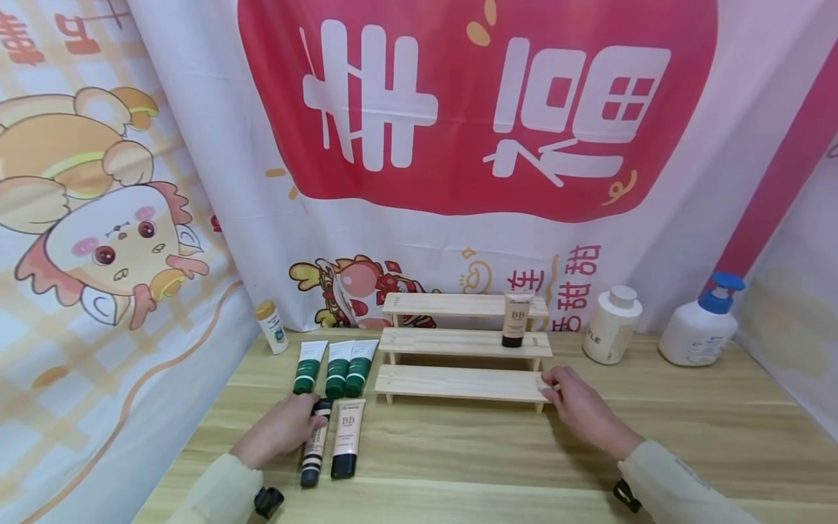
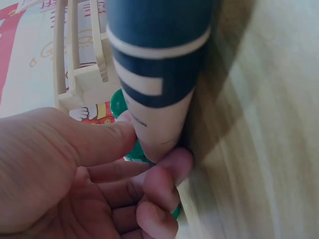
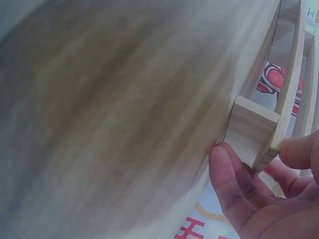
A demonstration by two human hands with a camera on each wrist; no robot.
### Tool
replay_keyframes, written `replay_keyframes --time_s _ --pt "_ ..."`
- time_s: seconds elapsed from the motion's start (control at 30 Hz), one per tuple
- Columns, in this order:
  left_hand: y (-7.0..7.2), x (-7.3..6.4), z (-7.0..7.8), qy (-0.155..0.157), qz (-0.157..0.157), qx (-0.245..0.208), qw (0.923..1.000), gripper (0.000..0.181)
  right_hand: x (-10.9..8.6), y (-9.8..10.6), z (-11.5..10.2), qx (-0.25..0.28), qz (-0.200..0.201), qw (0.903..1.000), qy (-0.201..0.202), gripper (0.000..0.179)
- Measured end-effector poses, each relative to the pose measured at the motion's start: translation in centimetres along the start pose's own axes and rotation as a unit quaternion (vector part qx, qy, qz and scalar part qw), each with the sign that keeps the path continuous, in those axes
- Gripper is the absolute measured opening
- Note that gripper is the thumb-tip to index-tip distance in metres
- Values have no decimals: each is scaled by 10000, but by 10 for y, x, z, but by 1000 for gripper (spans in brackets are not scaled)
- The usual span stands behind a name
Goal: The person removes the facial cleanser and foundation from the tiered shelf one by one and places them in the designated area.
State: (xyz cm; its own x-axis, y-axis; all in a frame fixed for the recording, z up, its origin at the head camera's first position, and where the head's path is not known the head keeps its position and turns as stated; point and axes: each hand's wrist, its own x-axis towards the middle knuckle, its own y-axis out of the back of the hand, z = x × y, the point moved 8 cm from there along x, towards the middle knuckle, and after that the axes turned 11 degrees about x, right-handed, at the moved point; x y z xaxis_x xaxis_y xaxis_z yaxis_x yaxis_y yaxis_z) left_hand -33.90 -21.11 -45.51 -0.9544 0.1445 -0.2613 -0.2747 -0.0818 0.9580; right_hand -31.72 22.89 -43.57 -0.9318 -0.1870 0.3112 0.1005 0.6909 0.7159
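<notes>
My left hand [image 1: 281, 429] pinches a beige squeeze tube [image 1: 316, 447] with dark bands between thumb and fingers, at the left of the table. In the left wrist view the tube [image 2: 154, 55] points away from the fingers, close over the wood. Right beside it lies a pale pink BB cream tube [image 1: 348, 437] with a black cap. My right hand [image 1: 579, 407] grips the right end of the lowest step of a three-tier wooden stand [image 1: 458, 382]. In the right wrist view, thumb and fingers sit around that corner of the stand [image 3: 251, 119].
Another BB cream tube [image 1: 516, 320] stands upright on the middle tier. Several green-and-white tubes [image 1: 337, 371] lie left of the stand. A small yellow-capped bottle [image 1: 271, 327] is at the back left; a white jar [image 1: 612, 327] and a blue-topped pump bottle [image 1: 700, 327] stand at right.
</notes>
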Motion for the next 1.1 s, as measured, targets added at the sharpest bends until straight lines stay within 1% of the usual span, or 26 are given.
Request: replay_keyframes --time_s 0.07,0.2,0.3,0.37,0.43,0.5,0.57,0.6,0.67,0.7,0.8,0.87,1.0,1.1 --pt "1 0 2 -37 24 -52 10000 47 0 1 1 -28 -10 10000 -39 13" --pt "6 -2 7 -198 230 -78 9995 47 0 1 5 -48 -42 9999 -118 12" --pt "15 -5 11 -229 434 45 9988 48 -1 1 6 -38 -62 9999 -153 13" --pt "23 -8 16 -259 525 73 9983 51 -1 3 6 -58 -48 9999 -156 13" --pt "33 -11 26 -366 611 129 9974 53 -2 4 6 -70 -41 9999 -145 13" --pt "43 -14 38 -521 749 126 9957 52 -2 5 6 -65 -41 9998 -163 12" --pt "55 -16 54 -732 987 159 9923 49 -2 5 7 -64 -65 9998 -195 13" --pt "62 -18 63 -847 1171 222 9893 46 -2 5 8 -40 -84 9997 -229 13" --pt "77 -21 81 -1062 1568 188 9817 43 -2 4 9 -33 -114 9995 -281 13" --pt "85 -22 90 -1217 1778 162 9764 42 -2 4 10 -31 -127 9995 -289 13" --pt "105 -25 118 -1721 2319 4 9574 42 -1 3 10 3 -132 9995 -302 13" --pt "114 -25 136 -2087 2570 -183 9434 42 0 1 10 18 -139 9994 -328 13" --pt "127 -19 172 -2808 3035 -376 9097 46 3 -2 9 45 -196 9988 -443 12" --pt "132 -13 203 -3303 3399 -147 8804 51 3 -2 8 30 -218 9986 -490 12"
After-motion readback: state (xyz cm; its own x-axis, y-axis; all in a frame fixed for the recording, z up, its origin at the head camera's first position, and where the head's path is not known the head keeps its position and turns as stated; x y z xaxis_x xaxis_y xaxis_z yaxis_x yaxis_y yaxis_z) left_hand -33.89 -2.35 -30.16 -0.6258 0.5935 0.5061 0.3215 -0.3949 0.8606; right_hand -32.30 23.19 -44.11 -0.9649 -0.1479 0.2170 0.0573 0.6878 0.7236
